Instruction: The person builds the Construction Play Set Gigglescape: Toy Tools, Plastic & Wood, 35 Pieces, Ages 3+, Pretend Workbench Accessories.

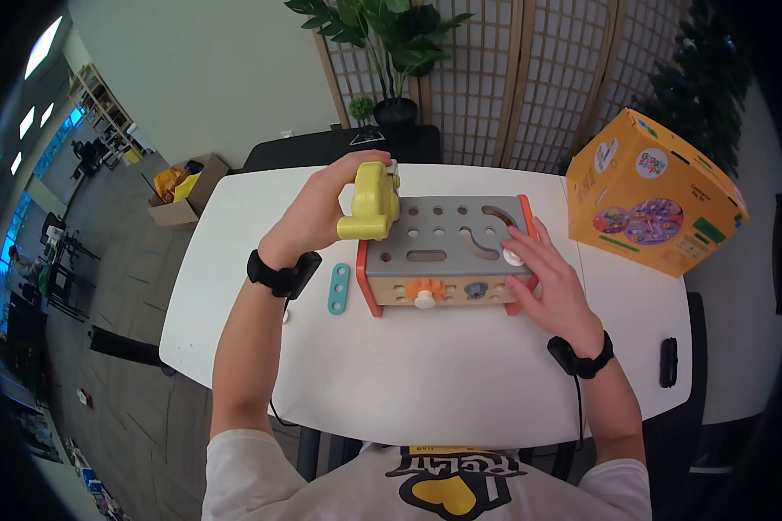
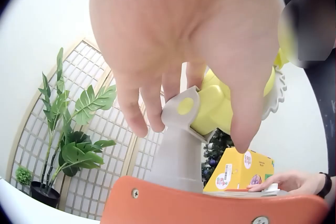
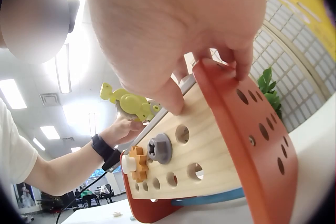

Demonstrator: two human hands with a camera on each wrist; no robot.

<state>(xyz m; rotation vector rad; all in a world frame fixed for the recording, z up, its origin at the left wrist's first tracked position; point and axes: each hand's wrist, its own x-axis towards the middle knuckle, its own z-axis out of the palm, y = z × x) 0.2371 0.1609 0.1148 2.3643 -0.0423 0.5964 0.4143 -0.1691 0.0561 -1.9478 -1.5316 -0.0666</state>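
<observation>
A toy workbench has a grey slotted top [image 1: 426,257], a wooden front [image 3: 197,129] and orange ends [image 2: 210,205]. At the top's left end, my left hand [image 1: 317,208] grips a yellow toy piece [image 1: 370,200] with fingers and thumb on opposite sides. The left wrist view shows the piece joined to a grey support [image 2: 178,155], beside a toothed grey edge. My right hand [image 1: 552,282] rests over the right end, fingers extended by a white knob [image 1: 513,257], thumb against the front. An orange gear [image 3: 139,164] and a grey nut [image 3: 160,148] sit on the front.
A teal strip with holes [image 1: 339,289] lies left of the workbench. The yellow-orange box [image 1: 656,195] stands at the right, with a black object [image 1: 668,362] near the table's right edge. A potted plant [image 1: 395,113] is behind the table.
</observation>
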